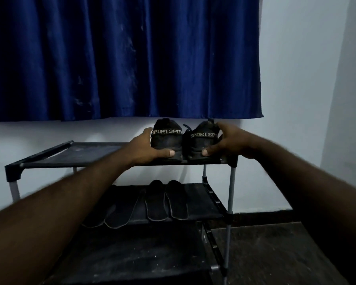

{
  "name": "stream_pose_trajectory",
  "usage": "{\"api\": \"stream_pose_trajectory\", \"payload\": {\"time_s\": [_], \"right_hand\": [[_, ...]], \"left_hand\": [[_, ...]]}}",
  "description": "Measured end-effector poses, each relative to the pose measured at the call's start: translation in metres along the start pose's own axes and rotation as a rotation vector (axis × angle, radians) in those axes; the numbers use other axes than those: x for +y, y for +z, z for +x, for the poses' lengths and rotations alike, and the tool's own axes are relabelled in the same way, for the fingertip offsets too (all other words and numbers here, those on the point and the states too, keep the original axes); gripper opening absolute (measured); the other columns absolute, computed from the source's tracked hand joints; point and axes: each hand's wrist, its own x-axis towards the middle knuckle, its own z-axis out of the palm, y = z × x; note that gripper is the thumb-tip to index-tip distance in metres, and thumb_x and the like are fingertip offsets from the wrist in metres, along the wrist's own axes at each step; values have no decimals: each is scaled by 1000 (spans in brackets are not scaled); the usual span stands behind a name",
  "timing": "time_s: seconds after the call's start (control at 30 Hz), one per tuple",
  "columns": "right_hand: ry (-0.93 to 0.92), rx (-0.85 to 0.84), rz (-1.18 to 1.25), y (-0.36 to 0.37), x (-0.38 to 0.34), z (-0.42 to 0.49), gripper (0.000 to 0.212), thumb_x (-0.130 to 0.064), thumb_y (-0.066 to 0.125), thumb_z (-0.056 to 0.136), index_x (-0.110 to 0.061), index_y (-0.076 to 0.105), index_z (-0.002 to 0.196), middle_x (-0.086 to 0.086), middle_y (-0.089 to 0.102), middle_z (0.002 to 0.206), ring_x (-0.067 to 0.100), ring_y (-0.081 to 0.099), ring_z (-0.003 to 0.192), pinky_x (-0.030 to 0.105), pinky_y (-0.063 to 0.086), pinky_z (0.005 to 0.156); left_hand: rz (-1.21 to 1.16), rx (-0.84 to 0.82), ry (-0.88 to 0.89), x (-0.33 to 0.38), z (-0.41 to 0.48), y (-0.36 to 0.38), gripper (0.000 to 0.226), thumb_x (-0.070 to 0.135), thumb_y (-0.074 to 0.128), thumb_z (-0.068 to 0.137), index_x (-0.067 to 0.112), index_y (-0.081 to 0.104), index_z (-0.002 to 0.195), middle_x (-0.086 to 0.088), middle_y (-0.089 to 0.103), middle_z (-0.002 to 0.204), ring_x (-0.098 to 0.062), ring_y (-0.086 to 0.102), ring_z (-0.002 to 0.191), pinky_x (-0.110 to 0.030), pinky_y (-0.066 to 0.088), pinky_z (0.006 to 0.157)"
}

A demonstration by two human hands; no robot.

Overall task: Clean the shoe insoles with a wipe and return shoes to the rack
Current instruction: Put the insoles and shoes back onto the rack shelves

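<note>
Black shoes (183, 140) stand together on the rack (70, 155) top shelf; left hand (146, 149) and right hand (228, 140) each grip one heel, and probably four insoles (152, 202) lie below.

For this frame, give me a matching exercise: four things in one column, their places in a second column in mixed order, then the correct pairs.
Things:
1. shoes
2. insoles
3. curtain
4. left hand

Places:
A. on the rack's middle shelf
B. hanging on the wall above the rack
C. on the rack's top shelf, heels toward the camera
D. gripping the outer side of the left shoe

Pairs: 1-C, 2-A, 3-B, 4-D
</note>
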Motion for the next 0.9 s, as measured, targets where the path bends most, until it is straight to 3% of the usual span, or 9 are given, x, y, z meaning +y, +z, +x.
{"api": "stream_pose_trajectory", "payload": {"time_s": [0.1,0.2,0.3,0.43,0.53,0.63,0.83,0.9], "right_hand": [[-13,25,44,1,3,-3,70,-11,88,67,-21,47,124,4,66,106,20,67,94,26,56,65],[-11,32,55,4,6,-1,73,-9,87,68,-19,45,128,6,65,108,22,68,95,29,57,67],[-29,43,51,4,8,-1,76,-11,87,68,-20,44,130,7,66,107,22,69,94,30,58,69],[-47,59,67,8,12,-4,78,-17,87,69,-20,42,132,8,66,109,23,69,94,26,56,63],[-63,70,48,12,10,-2,77,-20,87,68,-20,43,132,9,67,110,23,69,95,31,58,71],[-67,57,33,11,6,-2,76,-17,86,70,-20,43,132,8,67,107,22,70,93,29,58,68],[-57,104,19,18,9,-7,83,-19,86,72,-22,39,140,7,65,116,11,65,93,20,52,63],[-35,113,-25,19,8,-10,85,-23,85,73,-22,36,143,7,62,121,12,63,97,23,52,67]], "left_hand": [[-65,-38,103,3,-5,5,44,28,84,75,38,56,107,17,67,103,3,64,95,-17,51,86],[-119,-51,113,1,-8,6,45,30,83,75,34,58,112,15,69,102,3,65,95,-19,53,86],[-131,0,78,2,-13,9,52,32,81,77,29,45,114,22,57,96,10,57,85,-4,44,66],[-134,-3,116,10,-21,15,33,17,76,83,36,50,88,21,56,88,24,54,64,3,41,59],[-130,22,131,13,-24,18,33,20,77,82,40,52,86,23,60,89,22,57,69,0,43,64],[-122,35,116,13,-25,19,28,24,78,82,41,56,87,23,63,89,17,59,77,-9,44,72],[-61,47,147,11,-28,21,27,25,73,86,43,52,85,28,58,86,20,55,74,3,39,62],[-17,64,145,13,-32,20,23,29,71,88,43,53,89,28,57,88,19,53,76,3,39,64]]}}
